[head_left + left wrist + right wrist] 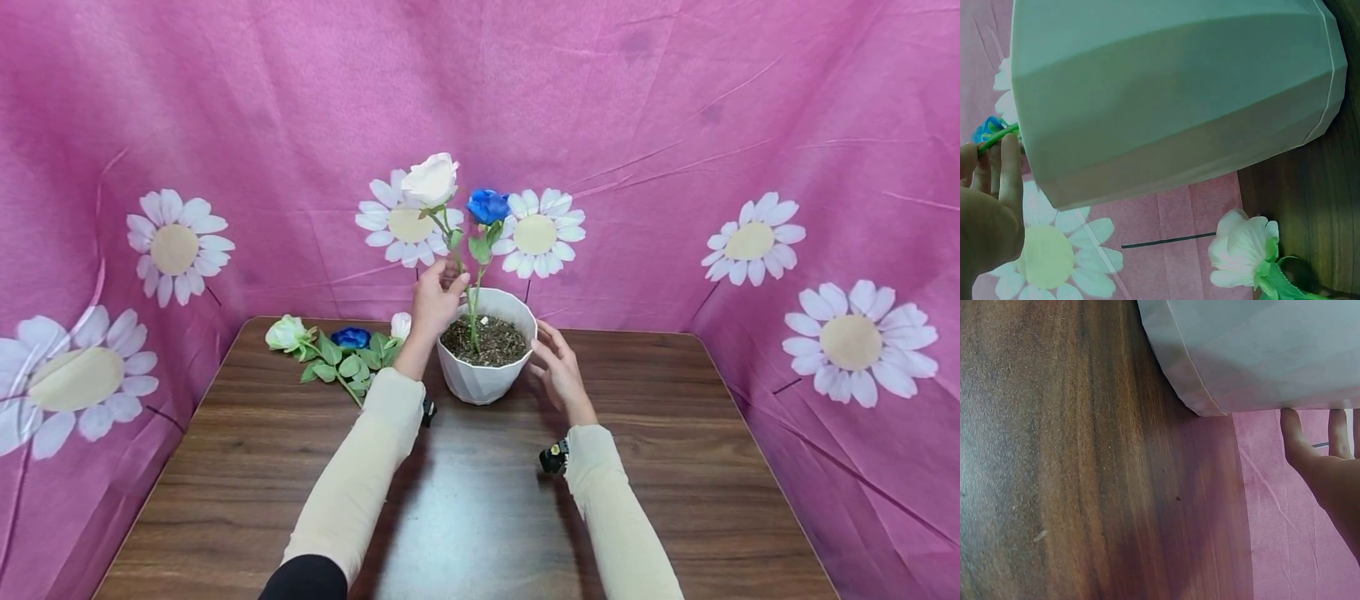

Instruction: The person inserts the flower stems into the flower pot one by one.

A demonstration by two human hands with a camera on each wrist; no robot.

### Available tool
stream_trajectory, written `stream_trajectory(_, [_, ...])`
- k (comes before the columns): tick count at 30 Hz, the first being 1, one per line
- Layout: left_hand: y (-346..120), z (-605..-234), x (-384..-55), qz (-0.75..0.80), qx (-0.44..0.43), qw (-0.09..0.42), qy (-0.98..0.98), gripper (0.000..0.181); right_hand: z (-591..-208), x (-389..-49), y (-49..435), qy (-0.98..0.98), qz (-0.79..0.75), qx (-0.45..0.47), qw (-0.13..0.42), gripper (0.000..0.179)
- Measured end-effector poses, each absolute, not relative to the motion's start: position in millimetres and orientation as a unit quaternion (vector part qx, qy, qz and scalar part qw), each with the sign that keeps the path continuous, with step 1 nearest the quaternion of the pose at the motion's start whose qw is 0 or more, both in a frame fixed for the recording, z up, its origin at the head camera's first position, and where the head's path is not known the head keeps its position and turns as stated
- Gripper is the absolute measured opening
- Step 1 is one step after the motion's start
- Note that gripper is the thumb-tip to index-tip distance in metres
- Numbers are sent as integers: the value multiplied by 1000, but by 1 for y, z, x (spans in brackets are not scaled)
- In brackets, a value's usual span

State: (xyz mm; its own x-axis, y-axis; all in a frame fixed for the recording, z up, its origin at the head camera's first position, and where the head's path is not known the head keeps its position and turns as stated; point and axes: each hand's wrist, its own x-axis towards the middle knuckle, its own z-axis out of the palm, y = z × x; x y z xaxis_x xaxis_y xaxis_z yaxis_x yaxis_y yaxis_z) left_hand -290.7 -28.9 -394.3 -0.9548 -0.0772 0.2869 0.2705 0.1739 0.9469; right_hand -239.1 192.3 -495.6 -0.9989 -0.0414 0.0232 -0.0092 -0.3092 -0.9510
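A white faceted flowerpot (pixel 483 383) filled with dark soil (pixel 495 343) stands on the table. My left hand (pixel 437 298) pinches the green stem (pixel 999 137) of a white rose (pixel 431 182) above the pot's left rim. Its stem runs down toward the soil, beside that of a blue rose (pixel 488 206) standing upright in the pot. On the pot's right side, the fingertips of my right hand (pixel 558 371) rest against the wall, fingers extended; the right wrist view shows these fingers (pixel 1297 440) touching the pot from beside it.
Left of the pot, several cut roses lie on the brown wooden table (pixel 480 500): a pale green one (pixel 288 332), a blue one (pixel 351 337) and a white one (pixel 1238 244), with leafy stems. A pink cloth (pixel 637 100) printed with daisies surrounds the table's back and sides.
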Motion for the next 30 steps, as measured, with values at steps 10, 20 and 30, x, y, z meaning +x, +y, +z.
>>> stream_trajectory(10, [-21,-392,-288,-527,-111,174,-824,12,-496,-239,191,586,-810,-25,7,52])
stream_trajectory(20, [-14,-393,-294,-501,-146,170,-836,7,-500,-240,192,588,-809,-16,7,50])
stream_trajectory(30, [-13,-396,-300,-492,-152,192,-835,7,-498,-239,192,580,-814,-21,6,52])
